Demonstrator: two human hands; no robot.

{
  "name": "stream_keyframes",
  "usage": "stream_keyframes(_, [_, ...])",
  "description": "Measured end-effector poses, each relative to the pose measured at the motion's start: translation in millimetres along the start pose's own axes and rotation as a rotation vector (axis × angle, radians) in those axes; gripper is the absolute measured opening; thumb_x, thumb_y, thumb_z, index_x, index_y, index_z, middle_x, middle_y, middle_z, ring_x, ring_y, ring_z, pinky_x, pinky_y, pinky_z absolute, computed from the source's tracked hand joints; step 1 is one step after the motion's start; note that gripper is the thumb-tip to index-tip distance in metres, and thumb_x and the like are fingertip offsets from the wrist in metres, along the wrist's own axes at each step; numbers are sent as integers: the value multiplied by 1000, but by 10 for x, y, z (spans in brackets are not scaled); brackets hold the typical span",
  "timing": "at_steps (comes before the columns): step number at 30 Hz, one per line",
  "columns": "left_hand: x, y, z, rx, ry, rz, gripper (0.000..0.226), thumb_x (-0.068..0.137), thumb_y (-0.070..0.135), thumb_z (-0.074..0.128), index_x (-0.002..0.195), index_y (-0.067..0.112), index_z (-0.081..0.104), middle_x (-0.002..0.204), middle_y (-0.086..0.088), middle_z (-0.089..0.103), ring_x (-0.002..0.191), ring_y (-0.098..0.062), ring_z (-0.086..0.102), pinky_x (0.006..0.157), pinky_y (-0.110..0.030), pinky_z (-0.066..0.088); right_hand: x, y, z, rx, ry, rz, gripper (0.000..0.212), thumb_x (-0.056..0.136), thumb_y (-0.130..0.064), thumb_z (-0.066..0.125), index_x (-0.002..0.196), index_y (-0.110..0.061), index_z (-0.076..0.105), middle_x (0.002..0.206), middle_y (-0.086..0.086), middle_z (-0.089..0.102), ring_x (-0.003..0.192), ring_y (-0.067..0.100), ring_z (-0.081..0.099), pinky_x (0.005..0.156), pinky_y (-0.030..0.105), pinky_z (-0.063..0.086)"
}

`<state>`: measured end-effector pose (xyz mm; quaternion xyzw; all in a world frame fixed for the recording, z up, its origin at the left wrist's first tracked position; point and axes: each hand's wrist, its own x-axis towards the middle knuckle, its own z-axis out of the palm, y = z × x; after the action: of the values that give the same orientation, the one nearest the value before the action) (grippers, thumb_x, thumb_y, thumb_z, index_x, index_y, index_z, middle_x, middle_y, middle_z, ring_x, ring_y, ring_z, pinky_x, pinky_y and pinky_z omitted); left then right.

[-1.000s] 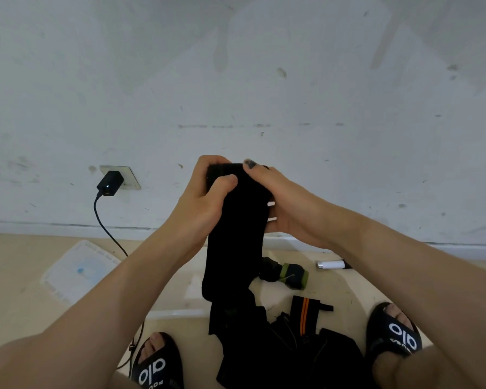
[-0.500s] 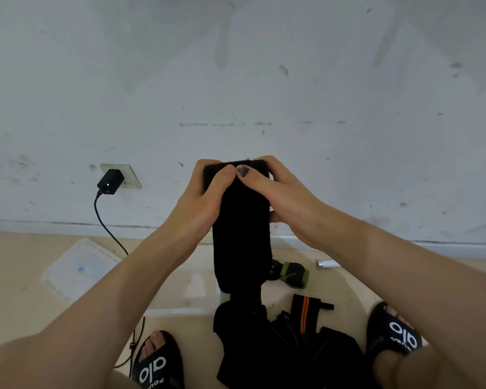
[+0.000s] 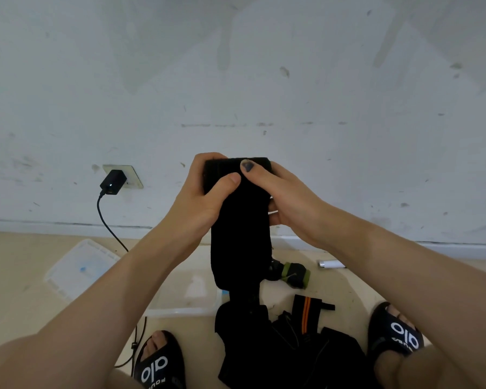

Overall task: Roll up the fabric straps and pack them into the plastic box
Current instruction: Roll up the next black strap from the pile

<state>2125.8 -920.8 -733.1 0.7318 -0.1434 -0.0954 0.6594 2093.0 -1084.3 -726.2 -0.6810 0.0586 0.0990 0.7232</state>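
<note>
Black strap [image 3: 240, 220] gripped by left hand [image 3: 205, 197] and right hand [image 3: 286, 197], slides [image 3: 401, 336] lettered "olo"

A white wall [image 3: 264, 66] fills the upper part of the view, scuffed with grey marks and faint drip stains. Low on it at the left sits a socket [image 3: 129, 175] with a black charger [image 3: 113, 182] plugged in; its cable [image 3: 107, 220] hangs down to the floor. A pale skirting [image 3: 40, 226] runs along the wall's foot. The floor [image 3: 14, 265] is beige and dusty. The light is soft and even.
</note>
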Motion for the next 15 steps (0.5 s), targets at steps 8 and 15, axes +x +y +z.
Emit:
stream_keyframes(8, [47, -52, 50, -122, -120, -236, 67, 92, 72, 38, 142, 29, 52, 132, -2, 69, 122, -18, 67, 108, -43, 49, -27, -21, -53, -86, 76, -148, 32, 98, -42, 64, 123, -22, 59, 114, -4, 72, 98, 10, 74, 90, 42, 62])
stream_keyframes(15, [80, -81, -4, -147, -154, -224, 66, 94, 66, 42, 145, 24, 50, 133, -3, 69, 123, -20, 66, 107, -42, 48, -17, 38, -61, -228, 84, -248, 26, 98, -44, 64, 116, -26, 59, 113, -8, 68, 102, 0, 68, 88, 28, 59])
